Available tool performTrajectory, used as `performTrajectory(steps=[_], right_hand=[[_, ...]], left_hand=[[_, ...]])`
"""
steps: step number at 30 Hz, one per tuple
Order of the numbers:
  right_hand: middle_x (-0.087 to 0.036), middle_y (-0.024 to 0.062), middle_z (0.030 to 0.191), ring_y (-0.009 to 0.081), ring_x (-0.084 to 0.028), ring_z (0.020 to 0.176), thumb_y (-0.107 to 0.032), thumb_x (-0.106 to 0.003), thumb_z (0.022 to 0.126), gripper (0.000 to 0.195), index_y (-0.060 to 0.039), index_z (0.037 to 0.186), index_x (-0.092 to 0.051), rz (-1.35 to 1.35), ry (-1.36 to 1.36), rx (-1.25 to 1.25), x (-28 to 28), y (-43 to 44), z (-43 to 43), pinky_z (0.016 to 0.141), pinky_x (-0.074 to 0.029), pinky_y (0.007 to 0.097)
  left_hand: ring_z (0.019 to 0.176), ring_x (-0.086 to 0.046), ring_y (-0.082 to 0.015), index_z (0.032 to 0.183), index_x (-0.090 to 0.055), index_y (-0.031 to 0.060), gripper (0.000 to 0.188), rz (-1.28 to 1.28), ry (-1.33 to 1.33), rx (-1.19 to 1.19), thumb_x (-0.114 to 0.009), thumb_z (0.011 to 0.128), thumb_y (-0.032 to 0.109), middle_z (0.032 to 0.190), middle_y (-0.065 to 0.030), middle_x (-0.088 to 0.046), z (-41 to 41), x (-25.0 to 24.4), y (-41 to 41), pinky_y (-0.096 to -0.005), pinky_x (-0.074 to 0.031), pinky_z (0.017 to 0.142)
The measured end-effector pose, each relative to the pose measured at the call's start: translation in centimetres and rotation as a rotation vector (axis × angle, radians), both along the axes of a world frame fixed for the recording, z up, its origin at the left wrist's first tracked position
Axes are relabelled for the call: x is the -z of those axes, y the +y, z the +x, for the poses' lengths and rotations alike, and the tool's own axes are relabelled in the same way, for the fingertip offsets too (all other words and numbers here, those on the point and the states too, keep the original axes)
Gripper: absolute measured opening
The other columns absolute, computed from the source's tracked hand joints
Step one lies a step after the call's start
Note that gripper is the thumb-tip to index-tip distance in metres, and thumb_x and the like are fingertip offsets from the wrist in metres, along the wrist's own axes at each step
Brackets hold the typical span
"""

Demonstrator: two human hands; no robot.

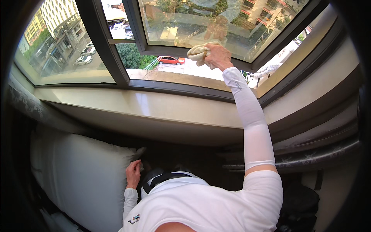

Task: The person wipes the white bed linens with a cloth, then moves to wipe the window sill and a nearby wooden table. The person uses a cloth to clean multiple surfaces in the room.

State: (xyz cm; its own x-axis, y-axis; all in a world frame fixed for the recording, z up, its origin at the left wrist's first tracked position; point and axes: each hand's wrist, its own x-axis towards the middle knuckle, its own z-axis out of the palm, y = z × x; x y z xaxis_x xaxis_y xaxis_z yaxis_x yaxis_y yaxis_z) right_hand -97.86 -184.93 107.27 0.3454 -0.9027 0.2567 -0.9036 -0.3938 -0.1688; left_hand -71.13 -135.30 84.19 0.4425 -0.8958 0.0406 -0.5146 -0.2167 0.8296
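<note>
My right hand (219, 55) grips a folded cream cloth (198, 53) at the lower frame of an outward-tilted window sash (171, 51). The arm reaches across the sill in a white sleeve. Behind the hand, the glass pane (191, 33) carries pale smears and a reflection of the hand. Low beside my body, my left hand (133, 174) hangs with bent fingers near the corner of a large white pillow or cushion (78, 174). Something small and pale shows at its fingertips, too unclear to tell whether it is held.
A pale windowsill (162, 105) runs under the dark window frame (179, 87). Left of the mullion (100, 43) is another glass pane (58, 49). Dark patterned curtains (313, 158) hang at the right. Outside, far below, stand a red car (171, 60), trees and buildings.
</note>
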Motion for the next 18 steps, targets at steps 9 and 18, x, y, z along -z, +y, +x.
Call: performTrajectory(steps=[9,18], right_hand=[[-0.07,0.0209,0.097,0.0353,-0.067,0.097,-0.025,-0.072,0.068,0.05,-0.0145,0.117,-0.063,-0.096,0.149,0.396,2.3,-1.0,-15.1,0.08,-0.053,0.0458],[-0.067,0.0146,0.1,0.0322,-0.066,0.088,-0.016,-0.075,0.067,0.046,-0.0158,0.113,-0.066,-0.21,-0.477,-0.095,-2.3,18.2,-4.3,0.075,-0.053,0.0404]], left_hand=[[0.079,-0.067,-0.0304,0.105,-0.068,0.0021,0.018,0.029,-0.062,0.151,-0.057,0.091,0.004,0.092,-0.0149,-0.068,-1.2,-0.9,-0.7,-0.0351,-0.052,0.068],[0.084,-0.066,-0.0334,0.101,-0.069,0.0045,0.017,0.142,-0.181,0.175,-0.059,0.087,0.006,0.093,-0.014,-0.069,2.0,0.3,3.1,-0.0402,-0.053,0.074]])
